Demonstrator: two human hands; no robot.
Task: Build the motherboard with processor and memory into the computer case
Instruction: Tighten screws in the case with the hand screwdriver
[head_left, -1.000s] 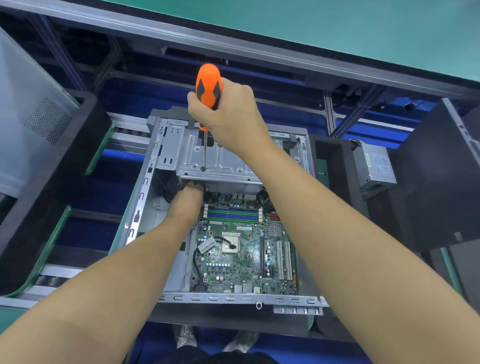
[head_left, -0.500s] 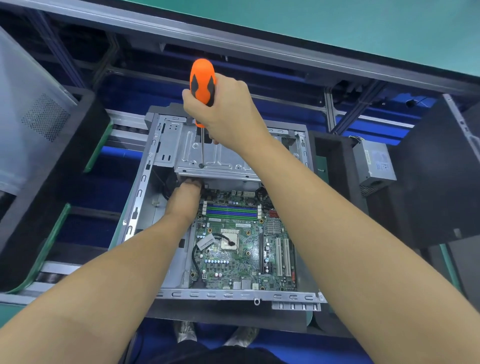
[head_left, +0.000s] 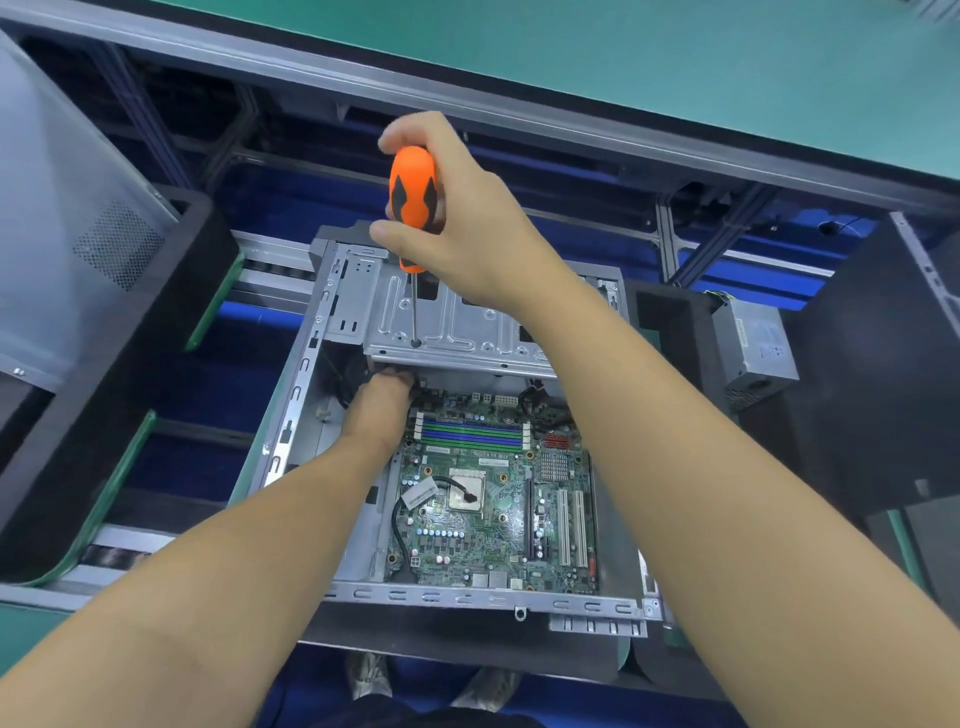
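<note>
Over the grey metal computer case (head_left: 293, 410), your right hand (head_left: 467, 228) grips the orange-handled screwdriver (head_left: 413, 189), your left hand (head_left: 382, 410) unreadable, fingers hidden.

the right hand (head_left: 467, 218) grips an orange screwdriver (head_left: 413, 189) upright, its tip on the metal bracket (head_left: 467, 332) of the open computer case (head_left: 291, 415). the left hand (head_left: 382, 408) reaches under that bracket beside the motherboard (head_left: 498, 509).
</note>
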